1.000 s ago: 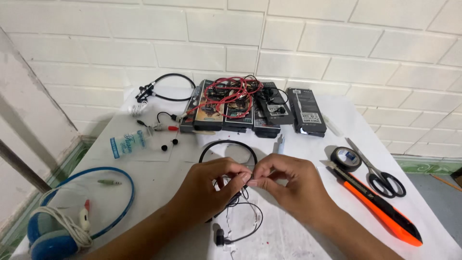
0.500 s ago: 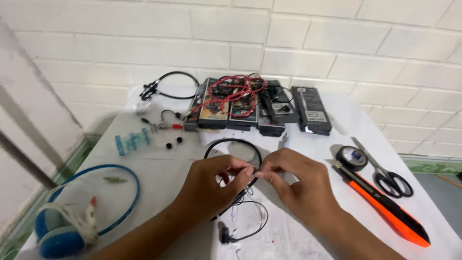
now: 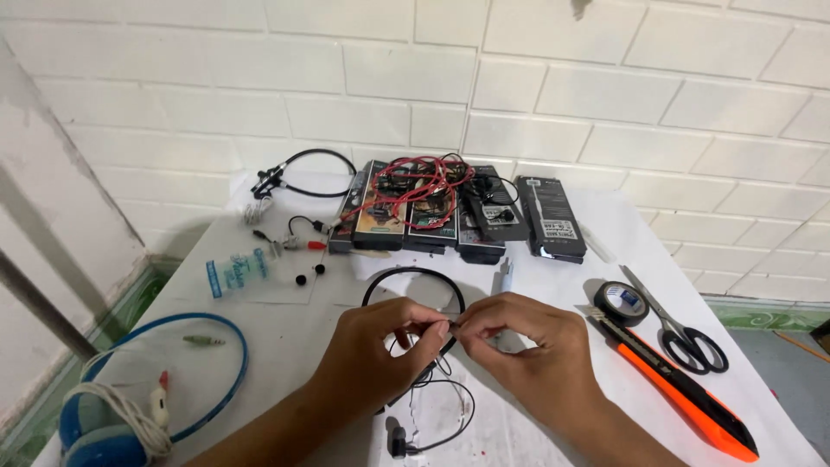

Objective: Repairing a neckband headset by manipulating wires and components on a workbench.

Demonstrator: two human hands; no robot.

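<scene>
your left hand (image 3: 373, 355) and right hand (image 3: 523, 350) meet over the middle of the white cloth-covered bench (image 3: 553, 277), fingers pinched narrow, tip to tip, on a thin black earphone wire (image 3: 450, 327) held just above the surface. from the pinch that wire drops and loops toward you on the bench, ending in a small black earbud (image 3: 398, 445) near the lower edge; behind your knuckles a black curved neckband (image 3: 413, 275) arcs over the cloth, partly hidden by both hands. whether the wire's end is bare or cut i cannot tell, since your fingertips cover the spot. judging by how things lie, you are in the fine middle stretch of the work on this wire: it is picked up and gripped between both hands, but nothing is wrapped or closed off yet. the black roll of insulating tape (image 3: 621, 301) lies untouched just right of your right hand, the orange and black utility knife (image 3: 683, 393) lies beside it, and the black-handled scissors (image 3: 687, 342) rest further right, none in hand. so handling the joint looks under way, and taping or finishing seems left. at the back, a row of dark flat retail boxes (image 3: 484, 212) carries a tangle of red wires (image 3: 419, 183); a blue over-ear headphone with a white cord (image 3: 121, 415) sits at your left, well apart.
</scene>
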